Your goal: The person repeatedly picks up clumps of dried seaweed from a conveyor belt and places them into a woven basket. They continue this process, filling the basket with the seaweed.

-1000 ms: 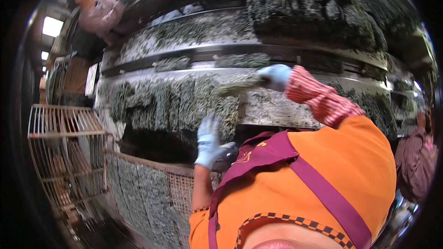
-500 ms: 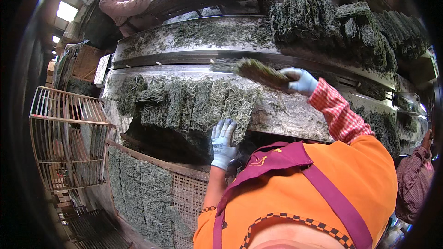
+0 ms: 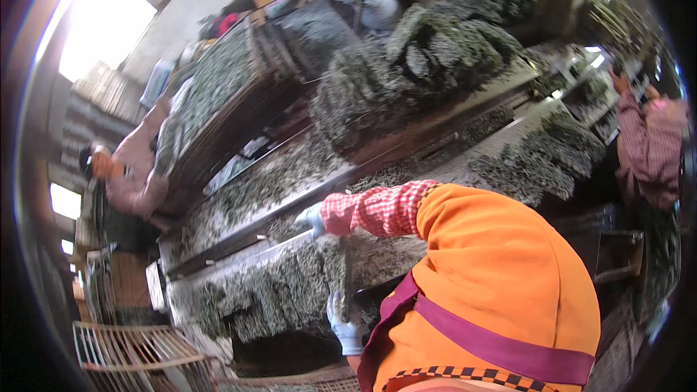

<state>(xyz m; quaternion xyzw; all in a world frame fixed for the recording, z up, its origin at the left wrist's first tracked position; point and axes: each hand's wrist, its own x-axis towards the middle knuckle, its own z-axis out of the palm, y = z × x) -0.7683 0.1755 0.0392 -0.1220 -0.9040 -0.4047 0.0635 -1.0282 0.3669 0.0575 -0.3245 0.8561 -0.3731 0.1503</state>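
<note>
A long table (image 3: 239,243) is covered with a dark green, shredded seaweed-like mat (image 3: 283,290) that hangs over its near edge. My right hand (image 3: 312,219), in a light blue glove with a red-checked sleeve, reaches across to the top edge of that mat. It is closed as if around a brush, which is blurred and barely visible here. My left hand (image 3: 341,325), in a white and blue glove, lies lower, flat against the hanging edge of the mat with the fingers up. My orange apron (image 3: 494,283) with magenta straps fills the lower right.
Heaps of the same green stuff (image 3: 435,58) are piled on the far side, behind a long metal rail (image 3: 450,120). A person in pink (image 3: 138,167) works at the left, another in a checked shirt (image 3: 650,145) at the right. A slatted rack (image 3: 131,352) stands at the lower left.
The view has swung and tilted up to the left. My right hand has dropped from the upper rail to the mat's top edge, and my left hand sits lower on the hanging mat.
</note>
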